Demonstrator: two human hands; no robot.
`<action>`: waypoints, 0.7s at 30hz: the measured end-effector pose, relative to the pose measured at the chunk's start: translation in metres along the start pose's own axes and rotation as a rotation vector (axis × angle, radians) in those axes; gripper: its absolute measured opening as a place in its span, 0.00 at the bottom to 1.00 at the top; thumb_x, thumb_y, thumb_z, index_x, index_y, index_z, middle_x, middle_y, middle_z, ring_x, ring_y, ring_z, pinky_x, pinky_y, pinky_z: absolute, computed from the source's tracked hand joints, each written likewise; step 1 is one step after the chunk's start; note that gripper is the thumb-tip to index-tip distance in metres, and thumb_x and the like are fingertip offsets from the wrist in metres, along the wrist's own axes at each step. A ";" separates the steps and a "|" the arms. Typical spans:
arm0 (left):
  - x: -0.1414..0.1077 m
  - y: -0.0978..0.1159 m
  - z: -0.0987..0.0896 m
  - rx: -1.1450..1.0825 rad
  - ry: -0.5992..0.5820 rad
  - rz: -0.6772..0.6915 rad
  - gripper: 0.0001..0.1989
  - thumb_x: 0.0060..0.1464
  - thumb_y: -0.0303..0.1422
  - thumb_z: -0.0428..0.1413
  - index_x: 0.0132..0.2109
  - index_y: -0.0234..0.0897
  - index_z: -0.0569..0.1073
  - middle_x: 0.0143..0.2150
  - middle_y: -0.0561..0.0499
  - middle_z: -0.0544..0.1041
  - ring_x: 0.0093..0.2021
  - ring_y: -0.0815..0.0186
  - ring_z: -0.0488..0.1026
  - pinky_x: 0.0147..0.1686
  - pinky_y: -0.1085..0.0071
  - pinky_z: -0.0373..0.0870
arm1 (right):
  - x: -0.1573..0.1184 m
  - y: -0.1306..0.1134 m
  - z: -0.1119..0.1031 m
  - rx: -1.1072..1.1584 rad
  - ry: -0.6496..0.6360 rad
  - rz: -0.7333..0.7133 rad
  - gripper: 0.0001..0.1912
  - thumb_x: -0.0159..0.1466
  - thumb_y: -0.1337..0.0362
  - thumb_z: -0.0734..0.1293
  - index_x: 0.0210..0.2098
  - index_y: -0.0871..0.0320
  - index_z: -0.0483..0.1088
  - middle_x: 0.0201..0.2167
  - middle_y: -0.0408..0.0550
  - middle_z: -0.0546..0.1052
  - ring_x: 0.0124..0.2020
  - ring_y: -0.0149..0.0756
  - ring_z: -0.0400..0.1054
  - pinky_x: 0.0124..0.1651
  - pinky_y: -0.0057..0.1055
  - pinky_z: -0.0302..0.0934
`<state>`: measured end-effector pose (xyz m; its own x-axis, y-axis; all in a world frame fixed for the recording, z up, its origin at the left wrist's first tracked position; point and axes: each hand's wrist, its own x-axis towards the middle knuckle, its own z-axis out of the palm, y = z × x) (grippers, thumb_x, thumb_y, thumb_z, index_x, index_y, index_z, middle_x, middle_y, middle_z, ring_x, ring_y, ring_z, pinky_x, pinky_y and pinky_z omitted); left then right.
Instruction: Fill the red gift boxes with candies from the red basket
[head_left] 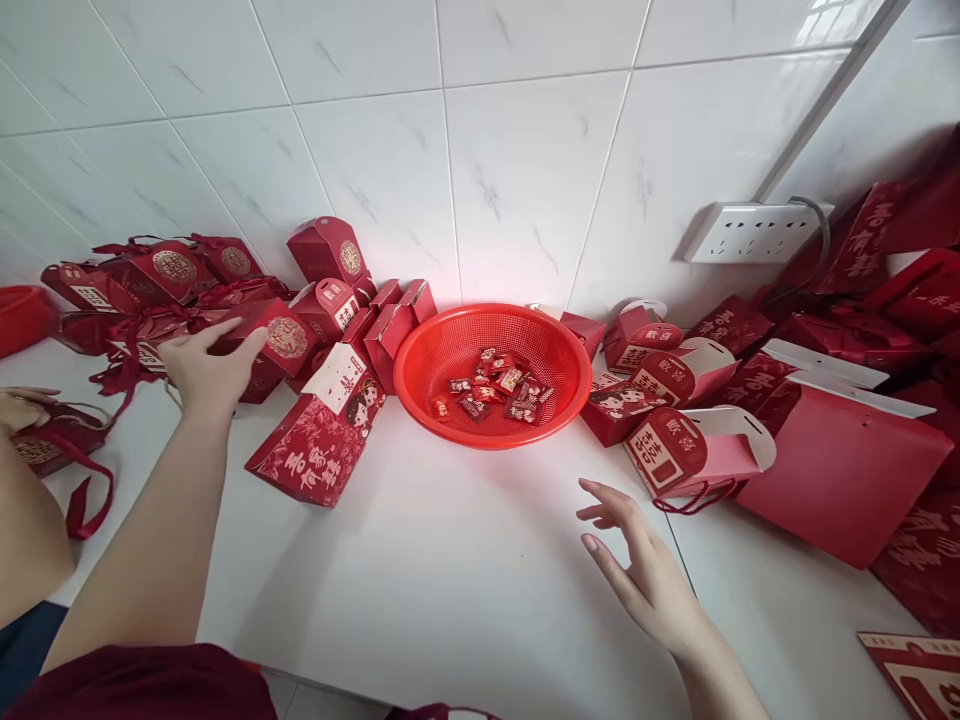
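My left hand (210, 362) is at the left, its thumb and fingers closed around a red candy box (286, 338) with a round gold emblem. Part of that box is hidden behind the fingers. Over the white table, my right hand (641, 570) is open and holds nothing, fingers apart. In the middle stands a red plastic basket (491, 436) with several wrapped candies (510, 382) in it. Between my left hand and the basket, a larger red box (311, 450) with white lettering and a cartoon couple lies tilted on the table.
Ribboned red boxes (172, 268) are piled at the left, beside another person's hand (26, 408) on a ribboned box (64, 438). Open-topped boxes (694, 450) and red paper bags (840, 460) crowd the right. A power strip (757, 232) is against the tiled wall.
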<state>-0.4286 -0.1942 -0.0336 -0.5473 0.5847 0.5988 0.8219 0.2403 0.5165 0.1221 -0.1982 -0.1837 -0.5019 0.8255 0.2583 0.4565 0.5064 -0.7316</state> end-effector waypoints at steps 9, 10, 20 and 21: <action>0.003 0.004 0.024 0.174 -0.282 -0.189 0.51 0.39 0.59 0.65 0.64 0.31 0.68 0.61 0.36 0.58 0.61 0.45 0.60 0.61 0.39 0.55 | 0.002 -0.009 -0.001 -0.015 -0.050 0.018 0.25 0.72 0.60 0.58 0.67 0.47 0.51 0.55 0.56 0.69 0.47 0.39 0.73 0.39 0.35 0.75; 0.005 0.003 0.026 0.180 -0.288 -0.187 0.52 0.39 0.59 0.65 0.64 0.30 0.67 0.61 0.35 0.58 0.61 0.44 0.61 0.60 0.39 0.55 | 0.002 -0.010 -0.002 -0.019 -0.049 0.012 0.25 0.72 0.60 0.58 0.67 0.48 0.51 0.55 0.56 0.69 0.47 0.40 0.73 0.39 0.35 0.75; 0.017 -0.023 0.035 0.148 -0.171 -0.087 0.50 0.28 0.57 0.69 0.52 0.24 0.73 0.49 0.39 0.69 0.50 0.49 0.72 0.54 0.44 0.64 | 0.003 -0.012 0.001 -0.013 -0.058 -0.036 0.26 0.72 0.61 0.58 0.67 0.45 0.50 0.53 0.55 0.70 0.45 0.41 0.74 0.33 0.34 0.75; 0.017 -0.024 0.034 0.137 -0.155 -0.053 0.50 0.26 0.57 0.70 0.51 0.24 0.73 0.48 0.39 0.70 0.47 0.51 0.72 0.53 0.46 0.66 | 0.003 -0.013 0.001 -0.015 -0.064 -0.036 0.26 0.72 0.60 0.58 0.67 0.45 0.50 0.53 0.55 0.70 0.45 0.41 0.74 0.33 0.35 0.75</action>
<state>-0.4521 -0.1641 -0.0568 -0.5681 0.6782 0.4662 0.8122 0.3706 0.4505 0.1143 -0.2026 -0.1745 -0.5635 0.7896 0.2429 0.4484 0.5393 -0.7129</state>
